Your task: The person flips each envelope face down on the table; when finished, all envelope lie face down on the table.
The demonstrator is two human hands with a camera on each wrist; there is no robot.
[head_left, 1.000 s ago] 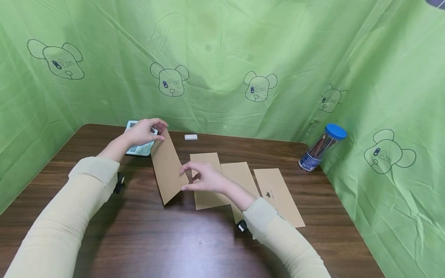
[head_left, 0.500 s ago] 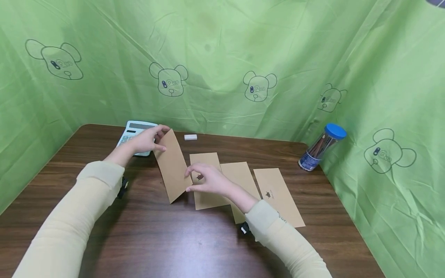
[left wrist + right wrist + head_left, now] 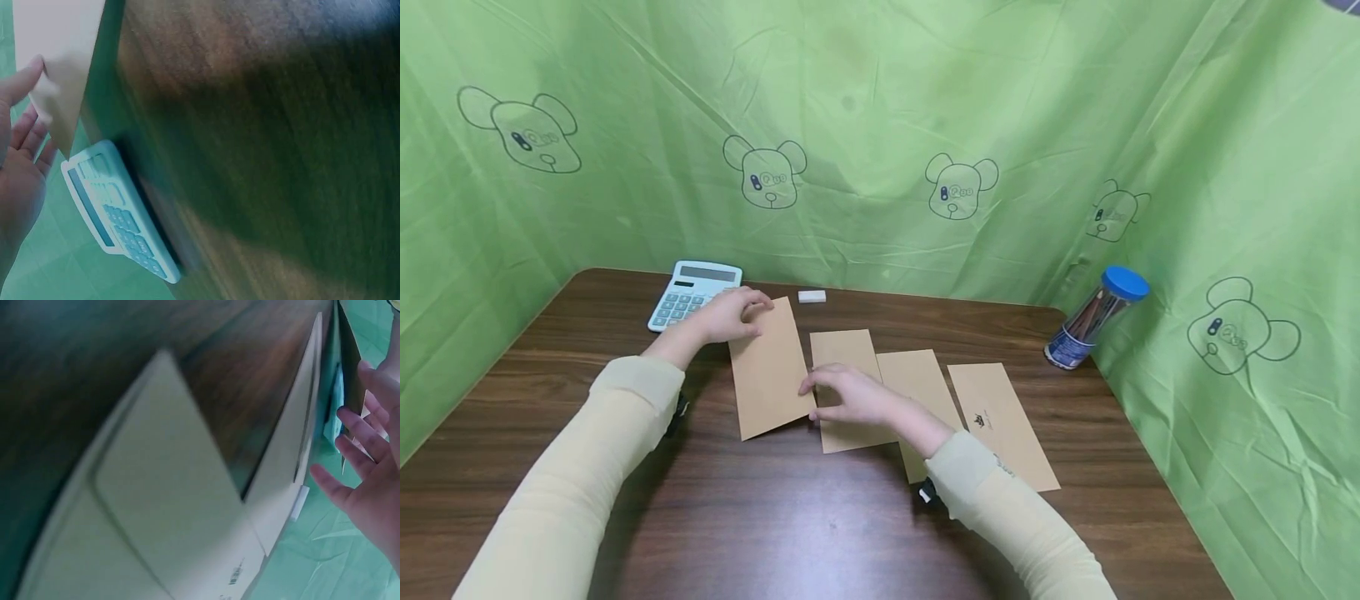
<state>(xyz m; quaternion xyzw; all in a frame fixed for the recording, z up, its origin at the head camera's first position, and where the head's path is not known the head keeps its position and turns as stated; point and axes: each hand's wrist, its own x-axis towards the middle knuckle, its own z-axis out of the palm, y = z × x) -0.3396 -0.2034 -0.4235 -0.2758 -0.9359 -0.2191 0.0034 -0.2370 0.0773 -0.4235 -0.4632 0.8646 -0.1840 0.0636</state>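
A brown paper envelope (image 3: 771, 375) is held tilted over the left-middle of the table, its plain face toward the head camera. My left hand (image 3: 726, 317) pinches its upper left part, thumb on the near face and fingers reaching behind, as the left wrist view shows. At its lower right edge, my right hand (image 3: 857, 396) holds it between thumb and fingers. Three more envelopes lie in a row to the right: a left one (image 3: 846, 346), partly hidden by my right hand, a middle one (image 3: 917, 375) and a right one (image 3: 1007, 433) with a small dark crown print.
A light blue calculator (image 3: 688, 292) lies behind my left hand, partly covered by it. A small white block (image 3: 812, 297) sits near the back edge. At the back right stands a clear jar (image 3: 1090, 321) of pencils with a blue lid. Green cloth (image 3: 865, 100) hangs around the table.
The held envelope has turned to face upward more and come lower. My left hand has moved right and toward me, uncovering more of the calculator. My right hand has shifted slightly right.
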